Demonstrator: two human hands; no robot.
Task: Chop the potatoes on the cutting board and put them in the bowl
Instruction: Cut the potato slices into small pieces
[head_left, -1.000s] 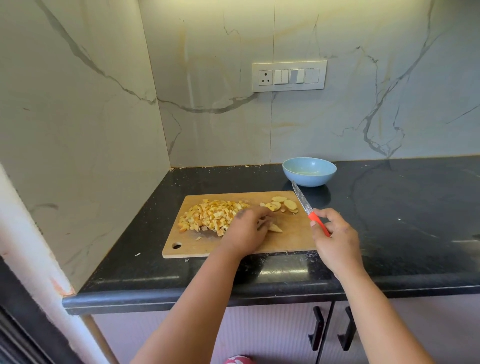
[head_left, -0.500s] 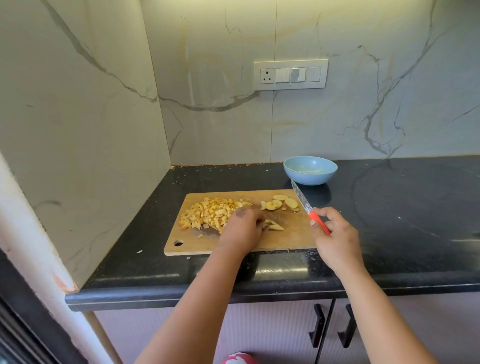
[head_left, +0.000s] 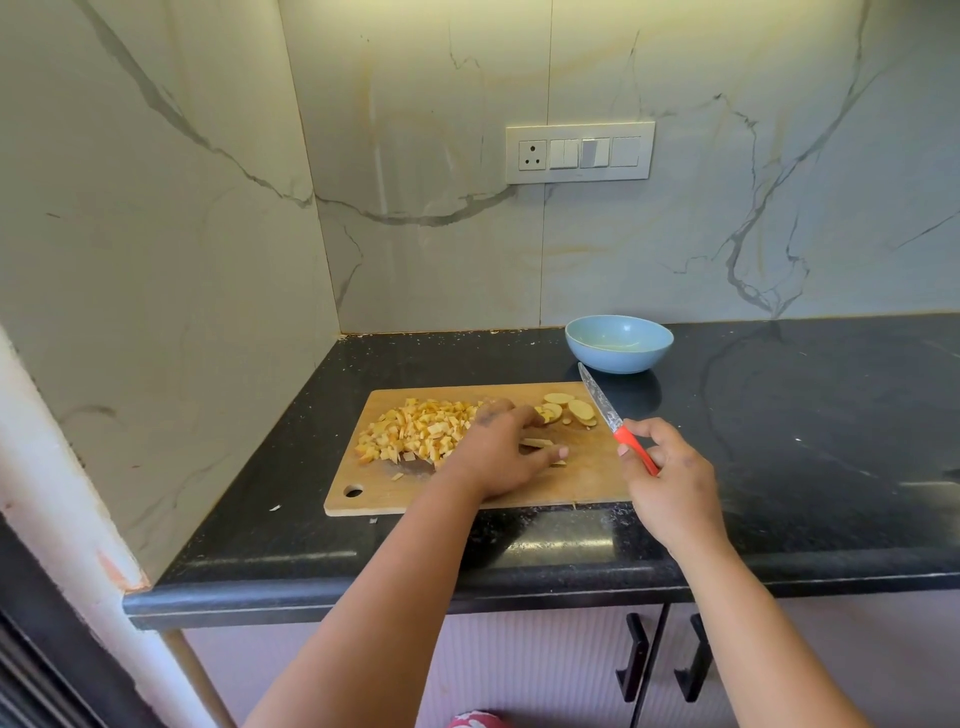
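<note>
A wooden cutting board lies on the black counter. A heap of diced potato covers its left half. A few potato slices lie at its far right. My left hand rests flat on the board with its fingers over a potato strip beside the heap. My right hand grips the red handle of a knife whose blade points up and away, above the board's right edge. The light blue bowl stands behind the board, and looks empty.
The black counter runs right, with marble walls behind and on the left. A switch panel sits on the back wall. Cabinet doors with black handles are below the counter's front edge.
My left hand has slid a little forward and right on the board, its fingers spreading over the potato strip. The knife and right hand have hardly moved.
</note>
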